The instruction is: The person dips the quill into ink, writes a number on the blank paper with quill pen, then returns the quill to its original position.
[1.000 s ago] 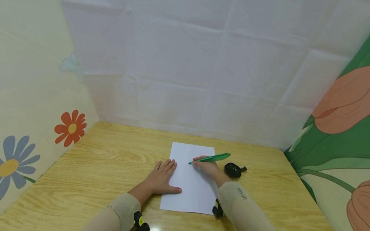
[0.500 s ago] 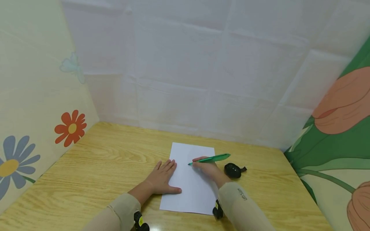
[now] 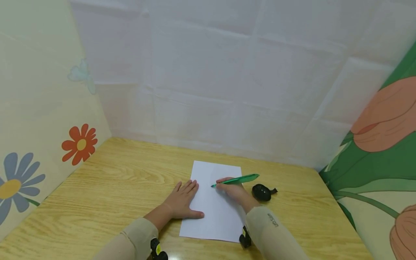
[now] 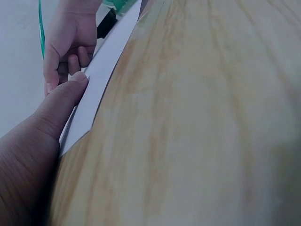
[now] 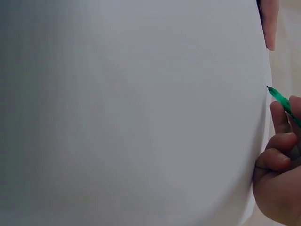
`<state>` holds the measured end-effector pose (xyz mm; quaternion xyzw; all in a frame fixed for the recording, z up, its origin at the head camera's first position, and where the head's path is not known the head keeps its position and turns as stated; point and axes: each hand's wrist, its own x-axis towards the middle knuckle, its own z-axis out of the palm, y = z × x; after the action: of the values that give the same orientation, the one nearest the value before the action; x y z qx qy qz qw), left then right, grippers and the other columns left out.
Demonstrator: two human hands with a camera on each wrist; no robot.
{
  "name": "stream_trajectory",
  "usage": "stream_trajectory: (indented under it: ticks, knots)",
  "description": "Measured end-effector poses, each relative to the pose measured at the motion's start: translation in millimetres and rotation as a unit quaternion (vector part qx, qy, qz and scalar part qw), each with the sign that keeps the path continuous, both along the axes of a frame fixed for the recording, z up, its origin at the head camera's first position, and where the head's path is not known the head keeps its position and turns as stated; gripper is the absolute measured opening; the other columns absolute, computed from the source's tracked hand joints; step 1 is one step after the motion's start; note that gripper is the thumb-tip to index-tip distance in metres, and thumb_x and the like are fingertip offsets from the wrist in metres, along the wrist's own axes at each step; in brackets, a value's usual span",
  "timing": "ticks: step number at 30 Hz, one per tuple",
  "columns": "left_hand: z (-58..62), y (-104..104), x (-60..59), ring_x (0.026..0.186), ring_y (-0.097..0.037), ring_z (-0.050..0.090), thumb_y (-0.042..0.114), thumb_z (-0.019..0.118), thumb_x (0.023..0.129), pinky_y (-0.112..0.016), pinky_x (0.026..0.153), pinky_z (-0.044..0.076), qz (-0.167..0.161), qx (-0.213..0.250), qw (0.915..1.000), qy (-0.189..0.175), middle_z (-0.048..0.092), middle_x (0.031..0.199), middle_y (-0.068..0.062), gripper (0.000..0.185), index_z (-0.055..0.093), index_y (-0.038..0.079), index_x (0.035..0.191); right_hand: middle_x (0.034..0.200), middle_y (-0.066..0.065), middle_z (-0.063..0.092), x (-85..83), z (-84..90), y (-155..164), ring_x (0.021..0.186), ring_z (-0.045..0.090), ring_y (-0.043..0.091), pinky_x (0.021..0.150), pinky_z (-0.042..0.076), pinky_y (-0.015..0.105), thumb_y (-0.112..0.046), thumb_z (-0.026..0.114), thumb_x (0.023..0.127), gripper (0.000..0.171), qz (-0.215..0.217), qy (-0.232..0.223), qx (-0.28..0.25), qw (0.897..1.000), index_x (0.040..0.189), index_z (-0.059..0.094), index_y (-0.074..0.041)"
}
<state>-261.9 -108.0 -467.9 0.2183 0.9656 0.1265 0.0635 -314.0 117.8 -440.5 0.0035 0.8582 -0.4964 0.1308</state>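
A white sheet of paper (image 3: 214, 224) lies on the wooden table. My left hand (image 3: 186, 203) rests flat on the sheet's left edge, fingers straight and thumb spread out across the paper. Over the sheet's middle right, my right hand (image 3: 235, 191) pinches a green pen (image 3: 243, 178) near its point. The pen slants, its wide translucent end up to the right and its tip down at the paper. In the right wrist view the dark tip of the pen (image 5: 281, 100) is at the sheet's surface, with the other fingers curled below. No marks show on the paper.
A shiny black rounded object (image 3: 261, 192) with a short stub sits right of the paper, close to my right wrist. The wooden table (image 3: 113, 180) meets a white cloth backdrop (image 3: 201, 90) behind. Flower-printed panels (image 3: 373, 173) stand at both sides.
The pen tip has shifted slightly toward me and to the left, with the right hand following by a small amount. The left hand and paper stay put.
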Motion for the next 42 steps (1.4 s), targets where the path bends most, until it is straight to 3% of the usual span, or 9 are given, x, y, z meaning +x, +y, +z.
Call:
stream_trajectory:
  ticks: [7, 22, 36, 42]
  knots:
    - [-1.1, -1.1, 0.9, 0.153, -0.030, 0.015, 0.083, 0.054, 0.075, -0.057, 0.121, 0.007, -0.012, 0.021, 0.9997, -0.002, 0.021, 0.164, -0.012, 0.116, 0.025, 0.003, 0.155, 0.114, 0.006, 0.071, 3.6, 2.0, 1.0, 0.111, 0.062, 0.025, 0.100, 0.046, 0.047, -0.023, 0.071, 0.088, 0.024, 0.006, -0.010, 0.001, 1.000, 0.108, 0.074, -0.011]
    - [-1.4, 0.0, 0.3, 0.154, -0.028, 0.013, 0.081, 0.056, 0.076, -0.055, 0.122, 0.005, -0.001, 0.011, 0.9999, -0.005, 0.019, 0.165, -0.010, 0.114, 0.023, 0.005, 0.156, 0.116, 0.002, 0.071, 1.2, -6.5, 1.6, 0.116, 0.061, 0.024, 0.104, 0.043, 0.046, -0.028, 0.074, 0.085, 0.020, 0.001, -0.025, 0.004, 1.000, 0.103, 0.076, -0.019]
    - [3.0, 0.9, 1.3, 0.154, -0.027, 0.014, 0.081, 0.055, 0.076, -0.055, 0.122, 0.008, 0.005, 0.002, 1.0000, -0.004, 0.020, 0.164, -0.009, 0.114, 0.024, 0.005, 0.155, 0.111, 0.003, 0.073, 5.1, -3.4, 1.5, 0.110, 0.063, 0.023, 0.101, 0.044, 0.046, -0.027, 0.074, 0.086, 0.021, 0.016, -0.018, 0.009, 1.000, 0.103, 0.076, -0.015]
    - [1.6, 0.2, 0.0, 0.153, -0.026, 0.015, 0.081, 0.055, 0.076, -0.055, 0.122, 0.008, 0.003, 0.006, 1.0000, -0.001, 0.021, 0.164, -0.009, 0.114, 0.025, 0.005, 0.155, 0.112, 0.003, 0.073, 6.5, -1.0, 1.4, 0.115, 0.062, 0.025, 0.105, 0.041, 0.048, -0.027, 0.074, 0.086, 0.021, 0.015, -0.028, 0.005, 0.999, 0.103, 0.076, -0.016]
